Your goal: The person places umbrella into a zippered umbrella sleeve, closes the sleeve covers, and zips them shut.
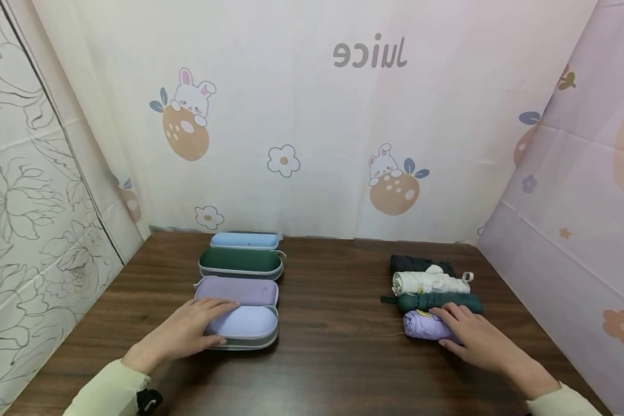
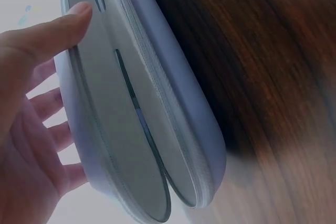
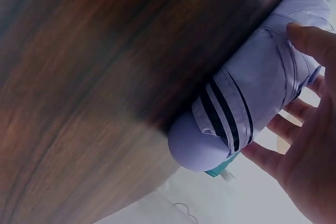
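Note:
My left hand grips the nearest case, a pale lavender hard-shell case, with the thumb on its near side and the fingers over the top. In the left wrist view, two grey zip-edged halves of this case lie against each other and part slightly at the ends. On the right, my right hand holds a folded purple umbrella by its right part. The thumb lies along the near side and the fingers reach over it. In the right wrist view, the umbrella shows black stripes near its rounded end.
Behind the held case lie a purple case, a dark green case and a light blue case. Beyond the held umbrella are a dark green umbrella, a white one and a black one. Curtains surround the wooden table.

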Motion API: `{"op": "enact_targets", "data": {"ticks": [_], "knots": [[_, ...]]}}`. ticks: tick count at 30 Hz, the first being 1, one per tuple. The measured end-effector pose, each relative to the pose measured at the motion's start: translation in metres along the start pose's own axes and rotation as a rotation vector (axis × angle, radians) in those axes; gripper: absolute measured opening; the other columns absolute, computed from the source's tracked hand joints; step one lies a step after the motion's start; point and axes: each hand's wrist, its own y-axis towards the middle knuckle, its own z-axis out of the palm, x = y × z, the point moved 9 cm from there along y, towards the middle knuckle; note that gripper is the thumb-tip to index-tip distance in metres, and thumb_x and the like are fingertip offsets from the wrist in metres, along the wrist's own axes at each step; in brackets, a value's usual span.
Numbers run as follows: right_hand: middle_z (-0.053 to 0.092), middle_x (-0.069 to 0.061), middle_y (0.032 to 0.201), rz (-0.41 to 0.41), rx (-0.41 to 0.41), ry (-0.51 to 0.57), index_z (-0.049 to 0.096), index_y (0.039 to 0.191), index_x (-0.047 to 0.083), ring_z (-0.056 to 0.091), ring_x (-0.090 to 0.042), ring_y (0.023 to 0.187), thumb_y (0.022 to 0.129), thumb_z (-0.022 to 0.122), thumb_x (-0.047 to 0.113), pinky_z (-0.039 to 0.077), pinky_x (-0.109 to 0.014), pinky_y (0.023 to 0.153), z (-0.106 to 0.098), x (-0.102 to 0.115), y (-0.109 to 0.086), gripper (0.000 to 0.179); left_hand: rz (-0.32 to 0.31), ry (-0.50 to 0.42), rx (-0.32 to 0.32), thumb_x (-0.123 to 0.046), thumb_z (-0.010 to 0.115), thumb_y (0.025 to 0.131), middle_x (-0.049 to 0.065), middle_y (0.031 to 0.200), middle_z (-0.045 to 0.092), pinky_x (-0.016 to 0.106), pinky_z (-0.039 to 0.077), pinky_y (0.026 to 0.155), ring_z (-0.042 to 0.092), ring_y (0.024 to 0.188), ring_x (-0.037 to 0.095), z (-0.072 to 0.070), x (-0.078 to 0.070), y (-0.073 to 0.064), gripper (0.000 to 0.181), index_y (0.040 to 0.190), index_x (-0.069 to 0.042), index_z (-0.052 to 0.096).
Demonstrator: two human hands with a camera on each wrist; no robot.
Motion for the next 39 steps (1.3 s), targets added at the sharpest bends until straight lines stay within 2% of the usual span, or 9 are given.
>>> {"op": "enact_targets", "data": {"ticks": [6,13,20,25,31,39], "knots": [[0.05,0.001,0.113,0.01,-0.009,-0.005,0.054,0.128,0.009,0.05,-0.02,0.099,0.081,0.075,0.026,0.047,-0.046,0.076,0.001,0.0,-0.001,0.054,0.006,-0.005,0.008,-0.025,0.078,0.079,0.007,0.123,0.059,0.054,0.043,0.088,0.054,0.111,0.029,-0.003,0.0,0.004,0.057,0.13,-0.009,0.057],[0.051,0.0,0.113,0.034,0.002,-0.018,0.054,0.129,0.01,0.051,-0.022,0.101,0.084,0.073,0.029,0.047,-0.049,0.077,0.002,-0.001,0.0,0.052,0.017,0.012,0.02,-0.028,0.076,0.08,0.01,0.119,0.061,0.056,0.041,0.088,0.056,0.109,0.031,-0.007,-0.003,0.008,0.056,0.128,-0.006,0.058],[0.052,-0.002,0.115,0.038,0.013,-0.007,0.053,0.129,0.009,0.051,-0.025,0.104,0.08,0.076,0.029,0.046,-0.052,0.078,0.002,-0.001,0.0,0.057,0.041,-0.001,0.074,-0.031,0.072,0.085,0.011,0.119,0.061,0.056,0.041,0.088,0.057,0.107,0.031,-0.018,-0.015,0.017,0.054,0.129,-0.005,0.057],[0.052,-0.002,0.116,0.04,0.008,-0.016,0.053,0.13,0.01,0.051,-0.026,0.104,0.081,0.075,0.028,0.046,-0.052,0.078,0.002,-0.001,-0.001,0.056,0.041,-0.033,0.12,-0.031,0.071,0.085,0.011,0.124,0.059,0.054,0.042,0.092,0.055,0.112,0.03,-0.028,-0.024,0.032,0.056,0.132,-0.004,0.055],[0.052,-0.002,0.116,0.04,0.003,-0.019,0.054,0.13,0.01,0.051,-0.026,0.105,0.083,0.074,0.027,0.046,-0.052,0.077,0.001,-0.001,-0.001,0.054,0.053,-0.054,0.146,-0.031,0.07,0.086,0.01,0.128,0.057,0.05,0.045,0.091,0.054,0.115,0.029,-0.035,-0.037,0.055,0.059,0.137,-0.007,0.051],[0.052,-0.002,0.116,0.037,0.006,-0.015,0.054,0.13,0.01,0.051,-0.026,0.105,0.083,0.074,0.027,0.046,-0.051,0.077,0.002,-0.001,0.0,0.053,0.079,-0.055,0.171,-0.034,0.068,0.087,0.008,0.128,0.057,0.042,0.048,0.089,0.054,0.11,0.023,-0.031,-0.056,0.093,0.059,0.138,-0.009,0.051]]}}
